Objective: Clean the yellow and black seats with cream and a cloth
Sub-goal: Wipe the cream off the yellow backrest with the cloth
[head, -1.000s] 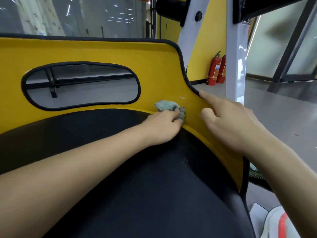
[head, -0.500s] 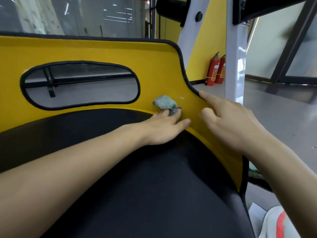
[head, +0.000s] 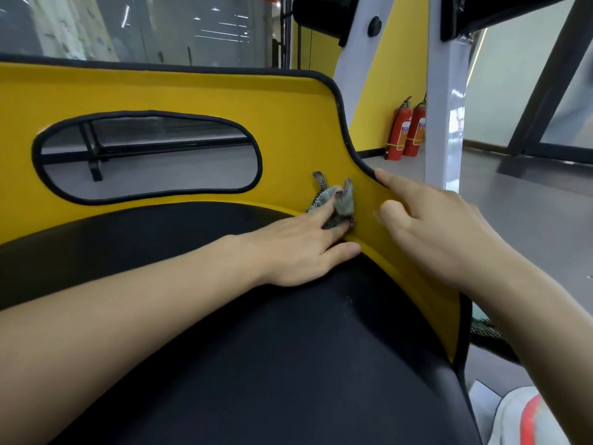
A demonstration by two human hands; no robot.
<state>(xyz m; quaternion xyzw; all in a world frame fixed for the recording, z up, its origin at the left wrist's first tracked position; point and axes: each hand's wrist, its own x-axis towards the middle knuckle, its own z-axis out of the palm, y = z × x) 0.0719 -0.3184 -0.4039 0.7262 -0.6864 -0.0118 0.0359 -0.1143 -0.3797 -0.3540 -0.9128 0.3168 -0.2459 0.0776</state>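
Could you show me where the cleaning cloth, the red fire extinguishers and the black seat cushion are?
Small grey-green cleaning cloth [head: 345, 202]: head view, on its bunched middle.
Pair of red fire extinguishers [head: 400, 133]: head view, on the left cylinder's body.
Black padded seat cushion [head: 288, 364]: head view, on its bare middle.
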